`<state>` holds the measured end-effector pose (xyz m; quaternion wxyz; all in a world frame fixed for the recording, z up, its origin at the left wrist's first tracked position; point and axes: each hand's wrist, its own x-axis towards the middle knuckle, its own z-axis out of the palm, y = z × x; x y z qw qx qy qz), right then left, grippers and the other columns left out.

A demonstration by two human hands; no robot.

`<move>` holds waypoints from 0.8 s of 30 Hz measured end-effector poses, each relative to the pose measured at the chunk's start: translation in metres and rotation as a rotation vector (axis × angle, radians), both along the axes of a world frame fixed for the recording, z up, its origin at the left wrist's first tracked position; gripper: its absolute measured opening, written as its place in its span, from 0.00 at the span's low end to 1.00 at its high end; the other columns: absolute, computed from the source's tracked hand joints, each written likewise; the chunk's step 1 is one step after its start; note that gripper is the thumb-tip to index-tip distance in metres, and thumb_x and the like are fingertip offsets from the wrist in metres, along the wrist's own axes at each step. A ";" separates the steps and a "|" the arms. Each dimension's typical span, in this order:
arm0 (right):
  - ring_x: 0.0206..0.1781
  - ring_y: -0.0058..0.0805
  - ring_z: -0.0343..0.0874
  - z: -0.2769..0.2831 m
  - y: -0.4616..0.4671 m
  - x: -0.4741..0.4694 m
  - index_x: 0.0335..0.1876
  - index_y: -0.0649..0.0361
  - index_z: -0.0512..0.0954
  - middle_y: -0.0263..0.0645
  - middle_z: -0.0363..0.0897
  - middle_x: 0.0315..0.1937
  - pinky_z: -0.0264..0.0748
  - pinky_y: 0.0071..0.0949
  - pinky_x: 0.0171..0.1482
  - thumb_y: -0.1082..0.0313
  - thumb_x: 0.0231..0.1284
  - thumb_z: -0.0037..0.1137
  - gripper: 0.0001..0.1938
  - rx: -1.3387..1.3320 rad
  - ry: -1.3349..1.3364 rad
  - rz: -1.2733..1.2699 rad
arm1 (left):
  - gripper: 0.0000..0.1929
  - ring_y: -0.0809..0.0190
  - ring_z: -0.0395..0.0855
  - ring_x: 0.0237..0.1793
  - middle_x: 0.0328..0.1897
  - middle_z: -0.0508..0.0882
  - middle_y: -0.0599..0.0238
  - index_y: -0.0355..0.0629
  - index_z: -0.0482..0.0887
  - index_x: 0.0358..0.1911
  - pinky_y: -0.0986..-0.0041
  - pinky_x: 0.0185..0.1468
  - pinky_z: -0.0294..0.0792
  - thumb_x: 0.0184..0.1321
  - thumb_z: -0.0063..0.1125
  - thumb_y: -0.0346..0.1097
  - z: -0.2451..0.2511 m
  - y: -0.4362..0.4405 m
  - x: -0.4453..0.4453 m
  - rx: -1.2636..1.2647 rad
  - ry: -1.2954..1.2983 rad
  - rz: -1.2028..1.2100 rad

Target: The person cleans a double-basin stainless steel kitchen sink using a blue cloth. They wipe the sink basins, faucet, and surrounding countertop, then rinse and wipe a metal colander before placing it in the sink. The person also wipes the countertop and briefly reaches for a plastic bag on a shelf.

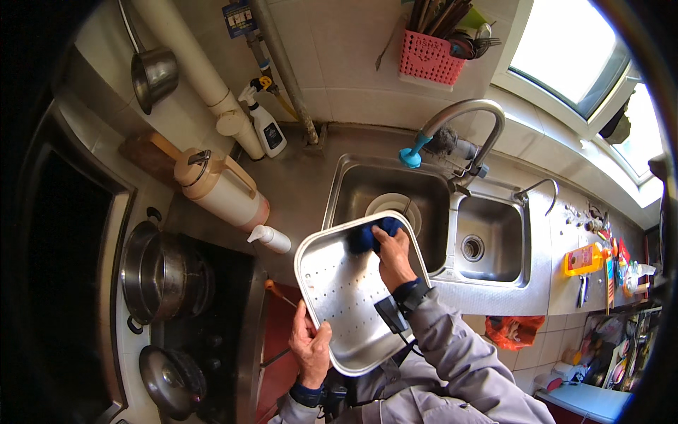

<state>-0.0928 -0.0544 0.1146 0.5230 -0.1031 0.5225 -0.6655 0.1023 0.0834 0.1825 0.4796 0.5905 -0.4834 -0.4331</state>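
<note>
A rectangular perforated stainless steel tray (344, 297) is tilted in front of me, its far end over the sink's near edge. My left hand (310, 339) grips its left rim near the bottom corner, thumb on the inner side. Inside the tray, at the far right corner, my right hand (394, 254) presses a dark blue cloth or scrubbing pad (373, 235) against the metal. Part of the pad is blurred and hidden by the fingers. Behind the tray, the large sink basin (365, 177) holds a white plate (392, 200) with a utensil on it, partly hidden.
A curved faucet (490, 108) with a blue nozzle arches over the sink, beside the smaller basin (487, 233). Left stand a thermos jug (222, 193), a white pump bottle (273, 238) and a stove with a steel pot (159, 273). An orange detergent bottle (582, 259) is at right.
</note>
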 end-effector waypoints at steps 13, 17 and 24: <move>0.48 0.30 0.81 0.026 0.031 0.023 0.59 0.65 0.72 0.47 0.82 0.46 0.79 0.33 0.53 0.81 0.55 0.64 0.24 -0.275 0.680 0.412 | 0.34 0.69 0.80 0.48 0.53 0.85 0.60 0.32 0.63 0.74 0.77 0.57 0.71 0.62 0.55 0.23 0.004 -0.008 0.006 -0.063 0.245 0.079; 0.39 0.22 0.78 -0.003 0.010 -0.017 0.48 0.65 0.74 0.38 0.80 0.39 0.77 0.25 0.43 0.72 0.62 0.67 0.14 0.054 0.595 0.090 | 0.34 0.72 0.78 0.43 0.48 0.84 0.65 0.31 0.64 0.74 0.79 0.51 0.71 0.62 0.57 0.25 0.004 0.001 0.004 -0.073 0.241 0.051; 0.40 0.24 0.79 0.019 0.005 0.061 0.48 0.67 0.78 0.36 0.81 0.36 0.77 0.28 0.44 0.79 0.54 0.68 0.16 -0.144 0.646 0.146 | 0.35 0.75 0.73 0.33 0.38 0.81 0.72 0.31 0.67 0.73 0.82 0.40 0.69 0.60 0.62 0.27 0.000 -0.003 -0.003 -0.053 0.155 -0.039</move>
